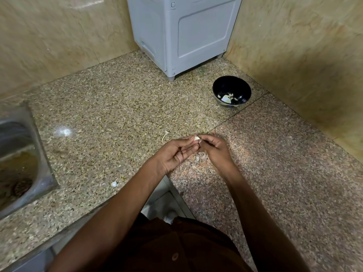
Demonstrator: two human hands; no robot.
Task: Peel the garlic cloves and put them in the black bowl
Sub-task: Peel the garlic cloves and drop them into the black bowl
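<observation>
The left hand (177, 152) lies palm up, its fingers fairly straight, with the thumb and fingertips pinching a garlic clove (197, 138) at its far end. The right hand (213, 149) meets it from the right, fingers curled, nipping at the clove's right side, where a bit of papery skin seems to stand off; whether it grips skin or the clove itself is too small to tell. Both hands hover just above the counter (117, 114), over the seam where the two stone slabs meet.

To do this step well, the left hand should hold the clove firm while the right catches the loose skin with a nail and pulls it away along the length, turning the clove until it is bare.

Scraps of skin (197, 159) lie under the hands, a thin dry stalk (165, 135) just to the left, and one white scrap (114, 183) nearer the counter edge. The black bowl (231, 92) stands far right, well apart, with several pale pieces already in it. A sink (17, 154) is at the left, a grey appliance (182, 34) at the far wall.
</observation>
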